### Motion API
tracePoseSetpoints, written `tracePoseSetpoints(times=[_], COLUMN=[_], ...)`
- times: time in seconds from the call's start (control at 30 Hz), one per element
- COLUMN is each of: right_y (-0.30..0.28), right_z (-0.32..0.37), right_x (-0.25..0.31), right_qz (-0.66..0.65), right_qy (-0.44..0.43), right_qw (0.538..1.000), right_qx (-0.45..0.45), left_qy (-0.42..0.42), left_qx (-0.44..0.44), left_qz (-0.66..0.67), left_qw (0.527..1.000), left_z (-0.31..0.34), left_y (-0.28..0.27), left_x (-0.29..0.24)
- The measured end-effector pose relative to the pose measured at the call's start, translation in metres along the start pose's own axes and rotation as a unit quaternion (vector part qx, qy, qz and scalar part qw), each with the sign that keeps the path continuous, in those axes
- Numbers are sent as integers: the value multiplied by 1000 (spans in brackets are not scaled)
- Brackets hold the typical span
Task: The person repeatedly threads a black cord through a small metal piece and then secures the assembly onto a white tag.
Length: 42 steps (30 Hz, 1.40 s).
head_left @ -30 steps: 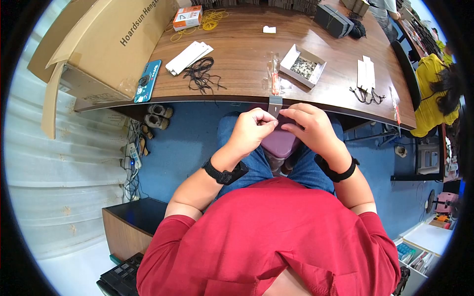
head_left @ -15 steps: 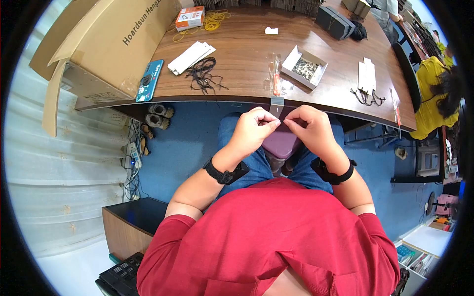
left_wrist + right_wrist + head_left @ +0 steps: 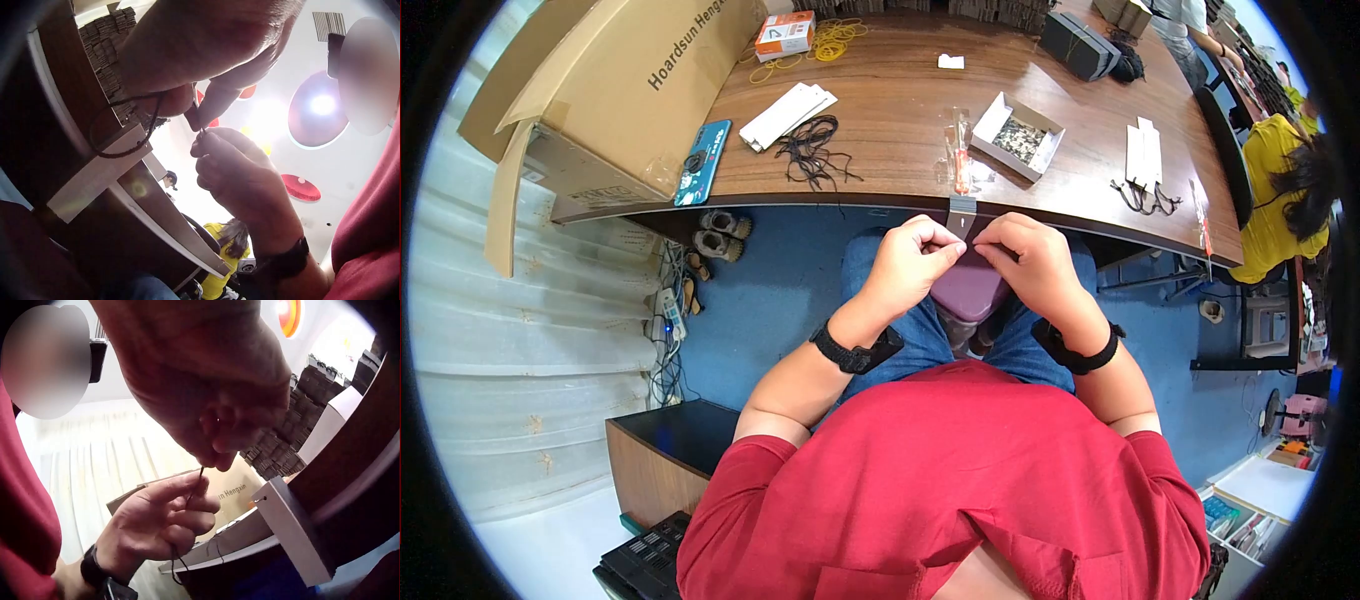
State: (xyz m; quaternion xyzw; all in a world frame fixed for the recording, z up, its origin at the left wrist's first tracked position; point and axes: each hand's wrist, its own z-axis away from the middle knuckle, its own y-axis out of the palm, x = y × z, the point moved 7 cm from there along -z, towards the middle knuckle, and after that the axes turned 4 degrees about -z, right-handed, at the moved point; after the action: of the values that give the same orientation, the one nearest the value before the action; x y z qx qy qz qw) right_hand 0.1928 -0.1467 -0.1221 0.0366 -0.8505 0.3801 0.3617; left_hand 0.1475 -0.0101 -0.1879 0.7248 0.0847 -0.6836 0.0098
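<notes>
In the head view my left hand and right hand meet fingertip to fingertip just off the table's front edge. Between thumb and forefinger the left hand pinches a thin black cord, part of which hangs in a loop in the left wrist view. The right fingertips pinch the cord's upper end, where a thin shiny bit shows between them; its kind is too small to tell. Beyond the hands, a grey-white card strip juts over the edge. A small hole shows near its end.
On the table lie white card strips, a tangle of black cords and an open white box of small pieces. A red-handled tool lies behind the strip. A large cardboard box stands left; a purple stool is below.
My right hand's fingers have drawn together from a more spread pose and now pinch beside the left fingertips. Over the last half second the hands have barely moved.
</notes>
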Motion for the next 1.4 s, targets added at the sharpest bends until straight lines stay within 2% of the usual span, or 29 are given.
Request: tracePoseSetpoints(times=[0.1, 0.2, 0.3, 0.4, 0.43, 0.47, 0.53, 0.67, 0.7, 0.8, 0.87, 0.9, 0.93, 0.97, 1.03, 1.07, 1.13, 1.23, 1.27, 1.37, 1.4], right_y=[-2, 0, 1, -1, 1, 2, 10, 17, 19, 20, 18, 15, 11, 7, 7, 6, 2, 3, 5, 6, 5], right_z=[2, 9, 13, 15, 18, 18, 22, 20, 21, 22, 20, 19, 18, 17, 13, 14, 15, 23, 27, 29, 28], right_x=[-5, -20, -19, -8, -5, 5, 10, 7, 5, 1, 2, 2, 1, 0, 0, 2, -1, -18, -24, -23, -17], right_qz=[-81, -98, -83, 1, 36, 92, 131, 119, 113, 97, 84, 70, 56, 41, 29, 23, -20, -64, -75, -62, -23], right_qy=[85, 201, 172, 96, 58, -20, -64, -71, -66, -52, -44, -45, -45, -45, -49, -50, 20, 102, 128, 96, 57], right_qw=[993, 975, 981, 991, 990, 984, 978, 984, 985, 988, 989, 988, 986, 984, 985, 986, 985, 977, 973, 978, 983], right_qx=[-20, 3, -37, -94, -127, -154, -148, -115, -113, -109, -109, -129, -148, -167, -161, -159, -171, -175, -174, -175, -171], left_qy=[18, 25, 42, -5, -122, -166, -250, -336, -344, -294, -216, -172, -71, 31, 101, 16, -151, -212, -225, -268, -273], left_qx=[8, 12, 4, 7, 27, 46, 81, 62, 52, 78, 27, 1, -10, -20, -21, -15, -7, 84, 77, 59, 64], left_qz=[-1, -2, -150, -143, 60, 166, 368, 522, 516, 468, 289, 194, 116, 37, -1, 52, 156, 380, 389, 436, 454], left_qw=[1000, 1000, 988, 990, 990, 971, 892, 782, 783, 830, 932, 966, 991, 999, 995, 998, 976, 896, 890, 857, 846], left_z=[0, -2, -1, -8, -7, -6, -3, 1, 1, 0, -3, -4, -9, -12, -9, -8, -2, -5, -5, -6, -7], left_y=[1, 0, -2, -1, 5, 8, 16, 30, 30, 29, 18, 14, 10, 9, 14, 16, 20, 18, 18, 20, 21], left_x=[4, 3, -10, 6, 17, 22, 33, 46, 45, 46, 38, 32, 24, 20, 6, 14, 19, 34, 38, 33, 33])
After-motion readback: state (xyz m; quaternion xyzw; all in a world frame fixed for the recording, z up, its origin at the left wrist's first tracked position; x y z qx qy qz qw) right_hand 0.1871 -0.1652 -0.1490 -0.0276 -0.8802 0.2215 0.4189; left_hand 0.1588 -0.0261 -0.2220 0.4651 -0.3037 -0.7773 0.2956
